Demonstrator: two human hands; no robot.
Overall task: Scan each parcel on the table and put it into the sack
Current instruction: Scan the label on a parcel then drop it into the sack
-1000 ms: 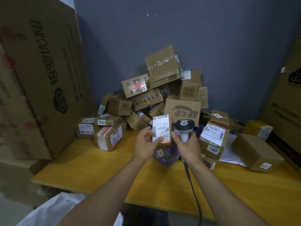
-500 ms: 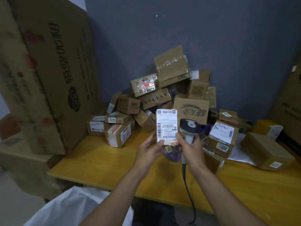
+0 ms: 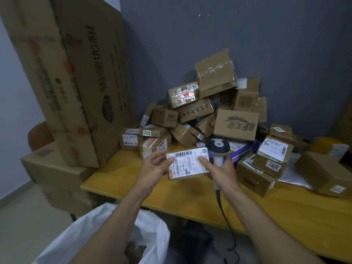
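Your left hand [image 3: 154, 166] gripped the left end of the parcel [image 3: 187, 162], thumb on top of its label. Your right hand [image 3: 223, 173] was curled round the handle of the scanner [image 3: 218, 147], and one of its digits pressed the parcel's right end, so both hands met on it. The parcel was held face up above the table [image 3: 209, 199], near its front left corner, with the scanner's round head just behind its right end. The scanner's cable [image 3: 225, 216] hung over the front edge.

Just right of your right hand stood a box [image 3: 270, 164] tagged "2201", stacked on another box, and behind the scanner lay a purple box [image 3: 242, 149]. A heap of boxes [image 3: 200, 111] filled the rear of the table against the grey wall. One box [image 3: 236, 124] in it showed brush lettering and a feather mark, upside down to you. Another box [image 3: 152, 132] bore a tag reading "6217". Near the right edge lay a brown box [image 3: 323, 174] and a white mailer [image 3: 291, 177].

The parcel's white label carried a barcode along its far edge and a line starting "642"; the small print was too blurred to read. A tall carton [image 3: 80, 77] with Chinese print and a cloud logo leaned at the left edge. The white sack [image 3: 91, 231] gaped below the front edge, under your left forearm.
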